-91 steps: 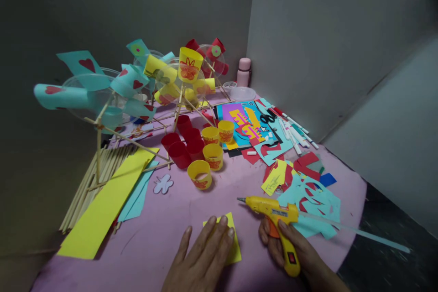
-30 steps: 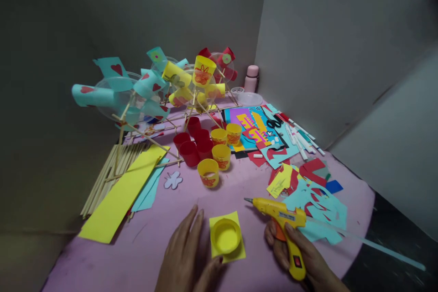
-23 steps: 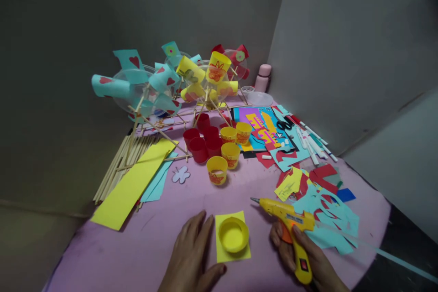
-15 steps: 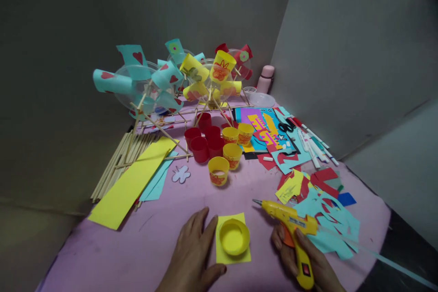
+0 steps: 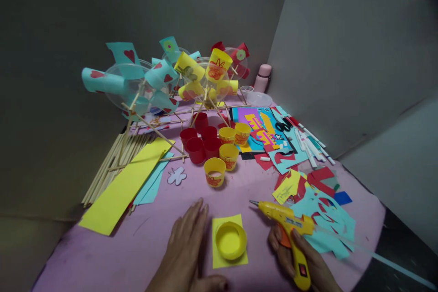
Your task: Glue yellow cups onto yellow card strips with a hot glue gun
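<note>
- Yellow paper ring [image 5: 232, 255] upright on a yellow square [image 5: 216, 261], toward the near edge of the tabletop [image 5: 137, 251]; set between left hand [image 5: 185, 246] and right hand [image 5: 316, 262], likely for easy reach from either side.
- Left hand: empty, fingers stretched toward the far edge, thumb spread near the square's near side; well placed for steadying the paper. Contact with tabletop hard to judge.
- Right hand: wrapped round a yellow glue gun [image 5: 286, 216], fingers by the orange trigger [image 5: 284, 237]; squeezed or not, impossible to tell.
- Nozzle [image 5: 253, 202] aimed leftward, apart from the ring; probably angled away to spare paper and skin from drips.
- Glue stick [image 5: 379, 258] jutting rearward past the right edge, little there to snag on.
- Yellow cups [image 5: 215, 178] and red cups [image 5: 195, 150] clustered farther toward the far edge, perhaps for safety from the gun.
- Paper scraps [image 5: 333, 226] near the right edge, wooden sticks [image 5: 109, 166] along the left; seemingly sorted by kind.
</note>
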{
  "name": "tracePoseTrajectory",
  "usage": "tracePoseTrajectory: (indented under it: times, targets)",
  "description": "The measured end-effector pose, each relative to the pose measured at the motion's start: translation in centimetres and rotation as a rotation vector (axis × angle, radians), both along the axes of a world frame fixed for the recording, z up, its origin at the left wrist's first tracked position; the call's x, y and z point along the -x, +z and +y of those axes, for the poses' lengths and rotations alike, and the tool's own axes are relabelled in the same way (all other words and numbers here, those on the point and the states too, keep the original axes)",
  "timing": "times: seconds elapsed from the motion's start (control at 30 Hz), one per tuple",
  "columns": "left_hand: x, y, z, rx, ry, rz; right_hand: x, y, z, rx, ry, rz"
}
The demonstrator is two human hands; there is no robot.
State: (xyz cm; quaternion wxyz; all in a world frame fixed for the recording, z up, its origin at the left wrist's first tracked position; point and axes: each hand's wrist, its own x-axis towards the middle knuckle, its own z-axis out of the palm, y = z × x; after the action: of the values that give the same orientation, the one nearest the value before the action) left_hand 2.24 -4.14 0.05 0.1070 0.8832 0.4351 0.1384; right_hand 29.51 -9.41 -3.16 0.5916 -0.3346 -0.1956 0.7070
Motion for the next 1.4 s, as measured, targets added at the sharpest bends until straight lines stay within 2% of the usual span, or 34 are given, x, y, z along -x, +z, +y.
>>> tracePoseTrajectory:
  times: [0.07, 0.17, 0.23, 0.4, 0.63, 0.8, 0.87, 0.9, 0.97, 1.03, 1.1, 1.2, 1.27, 1.4]
  targets:
    - [-0.8, 1.6, 0.0, -0.157, -0.038, 0.037, 0.0, 0.2, 0.1, 0.008, 0.007, -0.007]
    - [-2.5, 3.2, 0.1, -0.414, -0.209, 0.089, 0.0, 0.3, 0.3, 0.006, 0.03, -0.015]
    - [-3.5, 3.8, 0.3, -0.476, -0.303, 0.118, -0.1, 0.3, 0.3, -0.002, 0.039, -0.01]
    - [-4.3, 4.3, 0.6, -0.508, -0.358, 0.179, -0.2, -0.2, 0.3, -0.012, 0.052, 0.007]
    - [-4.3, 3.9, 0.5, -0.241, -0.434, 0.319, -0.1, -0.3, 0.4, -0.017, 0.055, 0.007]
    - [-4.2, 3.3, 0.4, -0.182, -0.398, 0.266, 0.1, 0.1, 0.3, -0.005, 0.035, -0.014]
    - [-3.9, 3.0, 0.3, -0.253, -0.369, 0.149, 0.2, 0.2, 0.4, 0.0, 0.029, -0.026]
    - [-3.6, 2.9, 0.3, -0.296, -0.32, 0.074, 0.2, 0.2, 0.4, 0.006, 0.024, -0.028]
    - [-2.8, 2.6, 0.3, -0.304, -0.127, -0.081, 0.1, 0.3, 0.3, 0.012, 0.027, -0.024]
    - [-1.8, 2.2, 0.2, -0.185, 0.104, -0.179, 0.0, 0.3, 0.2, 0.02, 0.027, -0.016]
    - [-0.9, 1.8, 0.2, -0.026, 0.224, -0.196, -0.1, 0.3, 0.1, 0.035, 0.021, -0.02]
    - [-0.3, 1.6, 0.2, 0.206, 0.205, -0.113, -0.2, 0.2, 0.0, 0.038, 0.027, -0.02]
    - [-0.6, 2.0, 0.3, 0.352, 0.196, -0.059, -0.2, 0.1, -0.1, 0.018, 0.039, -0.008]
    - [-1.7, 3.1, 1.0, 0.499, 0.178, -0.024, -0.3, -0.2, -0.2, -0.009, 0.049, 0.01]
